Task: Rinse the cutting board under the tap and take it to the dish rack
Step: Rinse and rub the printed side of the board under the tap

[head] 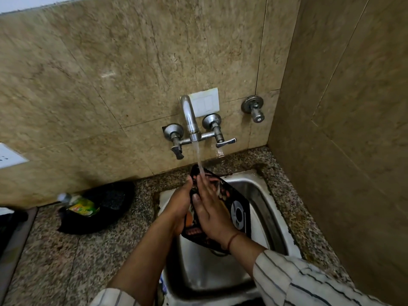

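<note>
At the near edge of the frame, two striped sleeves (293, 281) enter from below, both forearms reaching forward over the steel sink (260, 195). A thin red thread circles the right wrist.

Over the sink basin, the cutting board (237, 212) is held tilted, its far end raised toward the wall and its near end dipping into the basin. It is dark with a printed pattern; detail is blurred. The left hand (178, 208) grips the board's left edge from beneath and beside, fingers curled around it, thumb up near the top corner. The right hand (209, 214) lies flat on the board's upper face, fingers spread and extended toward the falling water; it presses on the surface rather than pinching it.

On the speckled granite bench (66, 261) left of the sink, a black bowl-like container (106, 204) holds a green-and-yellow packet (85, 207) and what looks like a clear bottle end, blurred.

Farther back, the stream of water (198, 157) drops from the chrome tap (189, 120) and lands on the raised end of the board, at the right hand's fingertips. The tap is wall-mounted with a valve handle on each side; water also wets the wall under the right handle. A separate valve (254, 108) sits on the wall to the right. A white plate (205, 102) is fixed behind the spout on the tan marbled wall tiles (110, 74).
</note>
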